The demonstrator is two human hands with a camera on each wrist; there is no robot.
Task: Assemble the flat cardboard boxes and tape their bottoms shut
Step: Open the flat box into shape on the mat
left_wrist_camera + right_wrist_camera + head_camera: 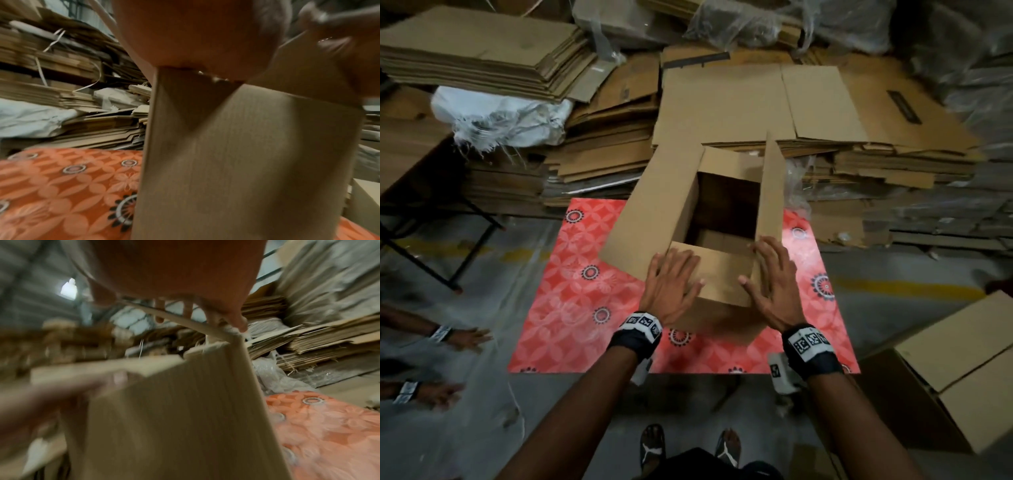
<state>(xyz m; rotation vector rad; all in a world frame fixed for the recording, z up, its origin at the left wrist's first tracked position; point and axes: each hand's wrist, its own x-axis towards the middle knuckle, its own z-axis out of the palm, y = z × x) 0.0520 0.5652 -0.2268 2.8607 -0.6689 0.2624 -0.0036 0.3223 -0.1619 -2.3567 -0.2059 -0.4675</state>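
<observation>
An opened cardboard box (688, 240) stands on a red patterned mat (571, 291) on a grey floor (465, 325). Its open end faces up toward the head camera, and its dark inside shows. Seen from above, the opening is a rectangle whose long side runs away from the person. Four flaps ring the opening. The left flap (654, 219) leans outward, the right flap (770, 192) stands nearly upright, the far flap (729, 164) tilts back, and the near flap (719, 277) lies folded down toward the person.

Both arms reach forward and down, each with a marker band on the wrist. The left hand (671, 284) lies flat, fingers spread and straight, on the near flap's left part. The right hand (774, 281) also lies open, with fingers straight against the base of the right flap and the thumb on the near flap. Neither hand curls around anything. Both wrist views are blurred, showing the box's side wall close up under the palm.

Beyond the box, stacks of flat cardboard (842, 113) fill the far side, touching the mat's far edge. More flat cardboard (482, 58) is piled far left above a white sack (500, 113). An assembled box (962, 370) sits at near right. Another person's two hands (465, 337) show at the left edge. The person's sandalled feet (654, 448) stand just behind the mat.
</observation>
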